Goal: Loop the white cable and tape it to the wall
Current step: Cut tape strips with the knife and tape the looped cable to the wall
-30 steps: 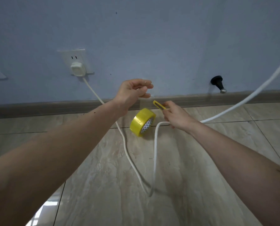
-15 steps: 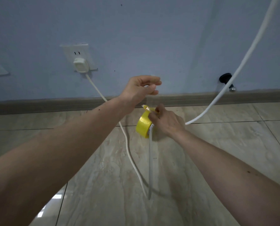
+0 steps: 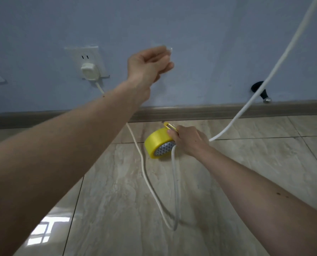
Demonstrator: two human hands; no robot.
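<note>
No text is showing anywhere. The tape roll (image 3: 158,145) is showing only a patterned core, nothing readable.

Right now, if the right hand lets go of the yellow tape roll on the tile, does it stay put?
Probably not. The yellow tape roll stands tilted on its edge, so it may roll or tip flat. The floor tile looks glossy, so it could slide. The right hand also holds the white cable, which could tug it.

floor (image 3: 117,209): glossy beige marble-look tiles, lower frame | yellow tape roll (image 3: 156,145): on edge, centre, near baseboard | white cable (image 3: 175,191): narrow loop lying lower centre
</note>
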